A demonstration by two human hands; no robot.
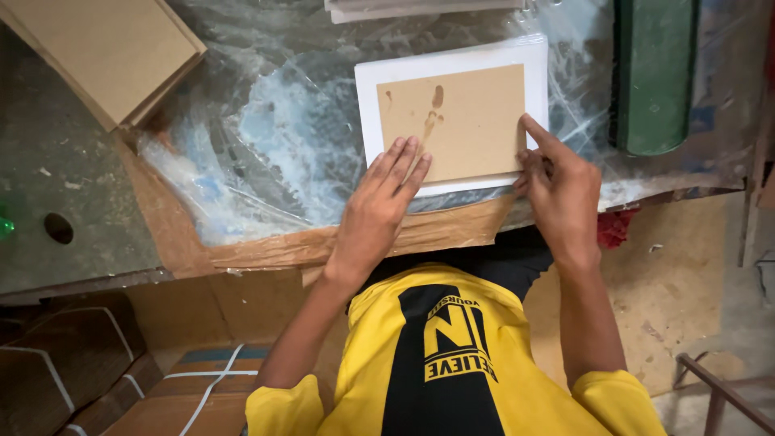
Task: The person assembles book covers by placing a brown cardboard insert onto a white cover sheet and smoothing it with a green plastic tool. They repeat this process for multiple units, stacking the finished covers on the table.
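Observation:
A brown cardboard sheet point(460, 121) with a dark stain lies on a larger white sheet point(367, 105) on the plastic-covered worktop. My left hand point(379, 206) rests flat, fingers together, on the lower left part of the brown sheet. My right hand point(561, 182) touches the brown sheet's right edge with the forefinger stretched out and the other fingers curled. Neither hand holds anything.
A stack of brown boards point(105, 48) lies at the upper left. A green block point(654, 73) stands at the upper right. Clear plastic film point(266, 137) covers the worktop. Strapped bundles point(186, 391) sit on the floor at the lower left. Something red point(615, 228) hangs below the table edge.

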